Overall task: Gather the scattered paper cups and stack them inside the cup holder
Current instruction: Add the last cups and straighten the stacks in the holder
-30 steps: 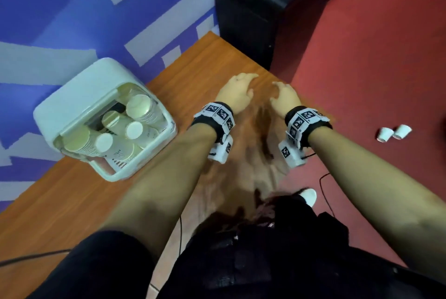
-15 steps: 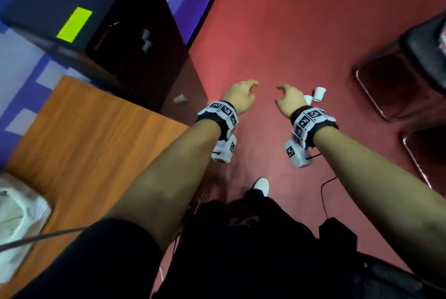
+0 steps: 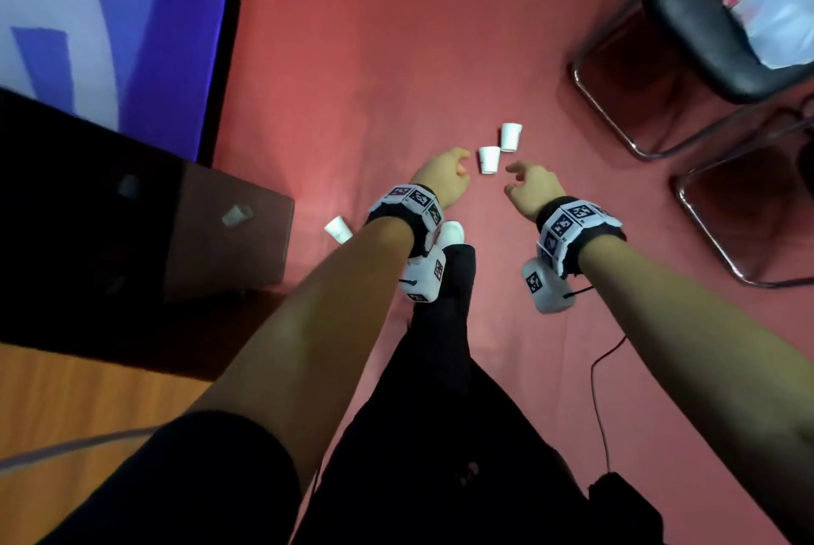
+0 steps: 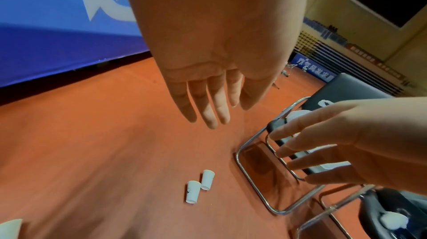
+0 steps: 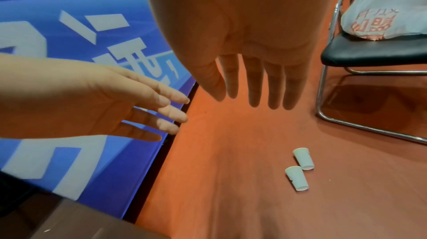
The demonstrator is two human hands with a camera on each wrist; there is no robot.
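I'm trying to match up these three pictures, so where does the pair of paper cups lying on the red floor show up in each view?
Head: pair of paper cups upper centre, just beyond both hands.
Left wrist: pair lower centre, left of the chair frame.
Right wrist: pair lower right, below the chair.
Shared landmark: the black chair with a chrome frame.

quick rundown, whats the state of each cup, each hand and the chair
near cup: on its side on the floor
far cup: on its side, beside the near cup
third cup: lying by the dark cabinet
left hand: empty
right hand: empty
chair: holds a plastic bag
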